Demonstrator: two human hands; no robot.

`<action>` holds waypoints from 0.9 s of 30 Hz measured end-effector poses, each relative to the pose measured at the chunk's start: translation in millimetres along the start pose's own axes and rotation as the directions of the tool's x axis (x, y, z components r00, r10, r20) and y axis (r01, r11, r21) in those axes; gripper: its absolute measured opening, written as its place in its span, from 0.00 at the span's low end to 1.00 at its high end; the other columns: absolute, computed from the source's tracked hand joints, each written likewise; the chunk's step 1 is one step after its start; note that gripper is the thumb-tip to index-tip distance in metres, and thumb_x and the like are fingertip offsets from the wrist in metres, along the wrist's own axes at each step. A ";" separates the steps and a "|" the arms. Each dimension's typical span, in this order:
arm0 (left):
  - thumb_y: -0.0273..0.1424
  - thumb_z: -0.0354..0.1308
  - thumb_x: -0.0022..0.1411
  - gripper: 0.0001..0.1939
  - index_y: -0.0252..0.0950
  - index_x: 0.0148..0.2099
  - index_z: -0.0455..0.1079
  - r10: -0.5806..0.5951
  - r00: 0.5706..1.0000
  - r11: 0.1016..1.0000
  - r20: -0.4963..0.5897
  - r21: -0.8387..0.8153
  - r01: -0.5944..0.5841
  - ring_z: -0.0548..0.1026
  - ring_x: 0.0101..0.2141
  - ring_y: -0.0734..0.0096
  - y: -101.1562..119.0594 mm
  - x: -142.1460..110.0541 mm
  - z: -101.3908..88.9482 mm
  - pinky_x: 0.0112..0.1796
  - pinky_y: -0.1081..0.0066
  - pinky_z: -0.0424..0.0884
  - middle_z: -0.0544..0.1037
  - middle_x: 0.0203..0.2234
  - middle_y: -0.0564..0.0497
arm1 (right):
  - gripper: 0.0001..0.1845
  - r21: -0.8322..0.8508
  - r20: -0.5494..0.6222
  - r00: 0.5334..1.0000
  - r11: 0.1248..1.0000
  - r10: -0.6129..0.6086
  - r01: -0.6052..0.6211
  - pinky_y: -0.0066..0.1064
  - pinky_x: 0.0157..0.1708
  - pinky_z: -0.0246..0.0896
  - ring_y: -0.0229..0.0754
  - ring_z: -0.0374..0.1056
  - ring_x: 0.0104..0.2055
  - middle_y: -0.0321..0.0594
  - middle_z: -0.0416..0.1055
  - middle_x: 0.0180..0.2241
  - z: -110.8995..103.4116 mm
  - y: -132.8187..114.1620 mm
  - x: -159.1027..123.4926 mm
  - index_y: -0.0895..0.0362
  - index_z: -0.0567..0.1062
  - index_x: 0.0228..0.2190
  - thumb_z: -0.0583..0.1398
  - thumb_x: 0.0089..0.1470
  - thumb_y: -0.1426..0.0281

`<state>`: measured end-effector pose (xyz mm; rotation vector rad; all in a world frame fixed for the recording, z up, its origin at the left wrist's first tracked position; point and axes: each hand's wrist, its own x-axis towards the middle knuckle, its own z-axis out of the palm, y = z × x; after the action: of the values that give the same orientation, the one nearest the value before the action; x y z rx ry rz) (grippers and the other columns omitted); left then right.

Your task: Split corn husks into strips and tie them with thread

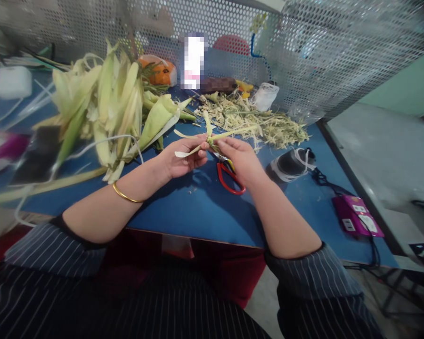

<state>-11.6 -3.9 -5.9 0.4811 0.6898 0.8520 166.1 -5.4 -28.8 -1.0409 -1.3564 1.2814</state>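
Note:
Between my two hands is a small knot of pale green corn husk strips (209,140), its loose ends sticking out to several sides. My left hand (185,157), with a gold bangle at the wrist, pinches the knot from the left with its fingertips. From the right, my right hand (242,157) is closed on the same strips with thumb and fingers. Scissors with red handles (229,181) lie on the table just below, partly hidden by my right hand. To the left, a big pile of corn husks (118,103) spreads over the table.
Shredded husk scraps (254,117) are heaped behind my hands on the blue table (198,212). A dark roll (291,165) and a purple box (356,216) with cords stand at right. A perforated metal screen (304,61) closes off the back. A white cable (102,141) crosses the left side.

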 end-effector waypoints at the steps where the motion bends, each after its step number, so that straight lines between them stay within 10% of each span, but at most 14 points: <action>1: 0.23 0.59 0.65 0.03 0.33 0.36 0.70 -0.010 1.000 1.000 -0.002 0.006 0.010 0.69 0.16 0.83 0.1 0.3 -0.2 0.25 0.78 0.72 0.72 0.20 0.58 | 0.09 -0.065 0.057 0.997 0.997 -0.046 0.050 0.34 0.46 0.65 0.40 0.73 0.39 0.36 0.78 0.33 3.2 -1.6 -2.7 0.54 0.79 0.30 0.66 0.52 0.61; 11: 0.24 0.55 0.69 0.10 0.30 0.33 0.70 -0.013 0.994 0.998 -0.105 0.059 0.020 0.73 0.16 0.81 -4.8 3.2 3.8 0.20 0.81 0.71 0.75 0.18 0.54 | 0.12 -0.582 0.077 0.975 0.785 -0.208 0.213 0.31 0.32 0.57 0.37 0.65 0.27 0.34 0.72 0.23 5.9 -4.4 -9.6 0.57 0.75 0.23 0.59 0.57 0.71; 23: 0.24 0.57 0.67 0.10 0.31 0.31 0.70 0.064 0.979 0.991 -0.191 0.126 -0.041 0.72 0.15 0.81 -9.7 6.2 1.8 0.18 0.80 0.69 0.74 0.16 0.55 | 0.11 -0.770 0.050 0.974 0.612 -0.222 0.179 0.33 0.35 0.58 0.41 0.69 0.31 0.39 0.76 0.27 6.5 -3.1 -9.8 0.56 0.78 0.26 0.58 0.57 0.73; 27: 0.29 0.58 0.67 0.08 0.31 0.35 0.72 0.133 0.980 0.983 -0.151 0.147 -0.110 0.78 0.22 0.75 -7.1 3.5 2.8 0.25 0.77 0.75 0.80 0.23 0.51 | 0.10 -0.658 0.051 0.958 0.712 -0.281 0.244 0.37 0.44 0.63 0.44 0.72 0.40 0.41 0.80 0.36 4.1 -1.5 -6.5 0.55 0.80 0.33 0.57 0.59 0.71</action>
<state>-4.3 -5.4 -9.7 0.5879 0.8784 0.9697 163.2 -12.6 -27.8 -1.2720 -1.9047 0.5373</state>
